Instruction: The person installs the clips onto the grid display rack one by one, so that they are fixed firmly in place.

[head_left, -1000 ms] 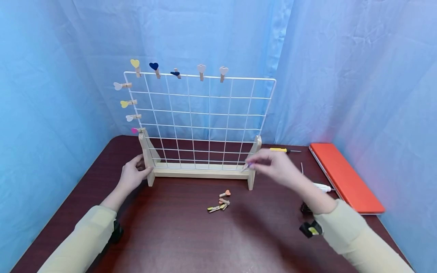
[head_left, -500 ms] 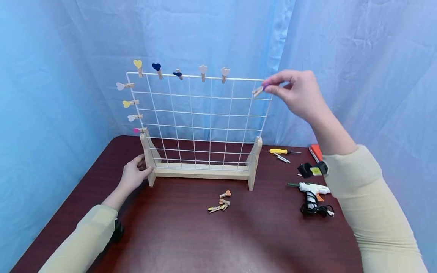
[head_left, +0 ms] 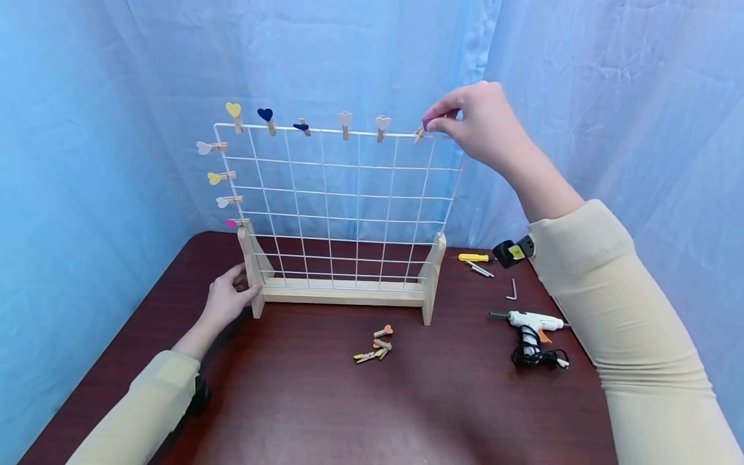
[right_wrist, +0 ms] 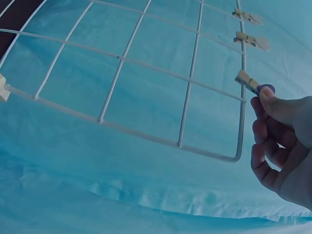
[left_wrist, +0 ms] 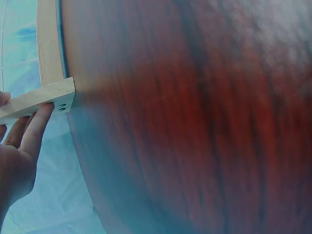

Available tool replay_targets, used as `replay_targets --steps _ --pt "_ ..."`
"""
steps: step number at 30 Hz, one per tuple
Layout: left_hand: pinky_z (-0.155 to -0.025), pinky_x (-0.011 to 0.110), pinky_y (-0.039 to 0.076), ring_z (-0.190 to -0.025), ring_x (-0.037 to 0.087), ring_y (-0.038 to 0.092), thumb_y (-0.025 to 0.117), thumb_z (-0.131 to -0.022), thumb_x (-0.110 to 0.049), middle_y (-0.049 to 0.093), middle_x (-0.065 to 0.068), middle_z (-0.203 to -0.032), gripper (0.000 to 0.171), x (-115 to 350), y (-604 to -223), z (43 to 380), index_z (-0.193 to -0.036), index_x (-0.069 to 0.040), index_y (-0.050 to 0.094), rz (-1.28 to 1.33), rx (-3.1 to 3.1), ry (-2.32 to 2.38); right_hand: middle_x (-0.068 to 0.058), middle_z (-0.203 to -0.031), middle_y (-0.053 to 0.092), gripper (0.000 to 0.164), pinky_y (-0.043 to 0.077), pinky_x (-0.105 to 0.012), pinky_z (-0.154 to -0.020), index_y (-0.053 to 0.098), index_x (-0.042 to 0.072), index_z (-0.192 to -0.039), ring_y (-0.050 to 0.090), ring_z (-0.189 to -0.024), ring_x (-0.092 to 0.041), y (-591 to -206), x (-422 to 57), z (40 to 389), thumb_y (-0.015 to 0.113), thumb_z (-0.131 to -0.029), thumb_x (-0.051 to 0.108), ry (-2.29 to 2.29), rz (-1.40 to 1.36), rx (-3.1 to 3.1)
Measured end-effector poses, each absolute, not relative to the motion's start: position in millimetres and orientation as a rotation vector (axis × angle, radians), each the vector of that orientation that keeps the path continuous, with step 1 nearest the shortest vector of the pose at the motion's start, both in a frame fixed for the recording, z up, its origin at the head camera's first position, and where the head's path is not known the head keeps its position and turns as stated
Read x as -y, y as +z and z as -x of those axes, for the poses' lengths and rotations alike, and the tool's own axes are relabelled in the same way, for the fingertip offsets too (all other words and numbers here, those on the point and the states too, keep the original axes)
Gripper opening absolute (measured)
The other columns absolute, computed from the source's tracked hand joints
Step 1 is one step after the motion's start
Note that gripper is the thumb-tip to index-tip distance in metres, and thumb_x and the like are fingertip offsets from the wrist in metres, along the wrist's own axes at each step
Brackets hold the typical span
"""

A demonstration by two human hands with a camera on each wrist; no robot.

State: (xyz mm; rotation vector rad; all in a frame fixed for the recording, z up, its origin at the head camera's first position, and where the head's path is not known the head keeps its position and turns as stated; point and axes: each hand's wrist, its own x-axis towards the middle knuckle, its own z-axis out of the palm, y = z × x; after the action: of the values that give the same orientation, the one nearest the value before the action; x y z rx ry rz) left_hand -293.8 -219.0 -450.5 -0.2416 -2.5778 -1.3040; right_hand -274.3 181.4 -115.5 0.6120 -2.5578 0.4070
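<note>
At top rail (head_left: 325, 131) of wire grid (head_left: 358, 193), purple-heart mini clothespin (right_wrist: 247, 81) juts down-L from R hand (head_left: 484, 123) pinching its heart end (head_left: 427, 123); L hand (head_left: 225, 299) grips wooden stand (head_left: 343, 296).

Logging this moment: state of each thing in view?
Wire grid: standing in wooden stand
Wooden stand: upright
Right hand: pinching purple clothespin
Purple clothespin: at grid's top; clipping unclear
Left hand: gripping stand
Top clothespins: five, clipped
Left-edge clothespins: four, clipped
Loose clothespins: clustered on table
Hot glue gun: on its side, cord wrapped
Yellow screwdriver: lying, partly hidden
Hex key: lying flat
</note>
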Motion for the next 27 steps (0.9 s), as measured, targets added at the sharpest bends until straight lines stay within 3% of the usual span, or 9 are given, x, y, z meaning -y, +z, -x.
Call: replay_targets --steps 6,12,17,23,27 --pt "-0.06 0.038 0.054 -0.091 0.032 0.061 0.065 -0.08 -0.016 0.062 0.022 -0.103 0.051 220.1 -448.6 293.1 -0.126 -0.004 0.046 0.245 2.573 -1.311 -0.002 -0.088 0.065 0.023 0.035 -0.025 -0.059 0.068 0.012 -0.099 0.05 -0.076 -0.011 -115.6 -174.2 274.7 0.054 -0.088 0.026 0.408 -0.628 2.57" --pt "-0.059 0.038 0.054 -0.091 0.032 0.061 0.066 -0.08 -0.015 0.062 0.022 -0.104 0.05 220.9 -447.9 294.2 -0.126 -0.006 0.047 0.239 2.566 -1.33 0.004 -0.091 0.063 0.029 0.037 -0.025 -0.058 0.066 0.017 -0.105 0.047 -0.079 -0.009 -121.8 -173.1 277.9 0.053 -0.087 0.035 0.526 -0.61 2.564" --pt "-0.059 0.037 0.054 -0.093 0.032 0.061 0.065 -0.08 -0.015 0.061 0.022 -0.105 0.051 220.2 -449.5 293.2 -0.126 -0.006 0.046 0.236 2.574 -1.325 0.006 -0.099 0.064 0.028 0.042 -0.019 -0.065 0.066 0.019 -0.106 0.049 -0.08 -0.004 -128.0 -175.0 274.2 0.057 -0.084 0.034 0.575 -0.635 2.414" --pt "-0.06 0.038 0.054 -0.093 0.032 0.061 0.066 -0.08 -0.014 0.061 0.022 -0.106 0.051 218.2 -449.3 291.0 -0.127 -0.006 0.046 0.239 2.566 -1.325 -0.001 -0.094 0.067 0.02 0.044 -0.018 -0.064 0.068 0.008 -0.098 0.053 -0.076 -0.007 -151.9 -171.8 244.6 0.067 -0.079 0.015 0.727 -0.855 2.139" --pt "-0.061 0.038 0.053 -0.092 0.031 0.061 0.066 -0.079 -0.015 0.062 0.022 -0.105 0.051 216.9 -447.1 290.8 -0.126 -0.006 0.047 0.249 2.553 -1.325 -0.006 -0.09 0.066 0.021 0.045 -0.023 -0.06 0.067 0.005 -0.096 0.054 -0.072 -0.011 -199.2 -171.5 233.3 0.069 -0.075 0.006 0.757 -1.033 2.151"
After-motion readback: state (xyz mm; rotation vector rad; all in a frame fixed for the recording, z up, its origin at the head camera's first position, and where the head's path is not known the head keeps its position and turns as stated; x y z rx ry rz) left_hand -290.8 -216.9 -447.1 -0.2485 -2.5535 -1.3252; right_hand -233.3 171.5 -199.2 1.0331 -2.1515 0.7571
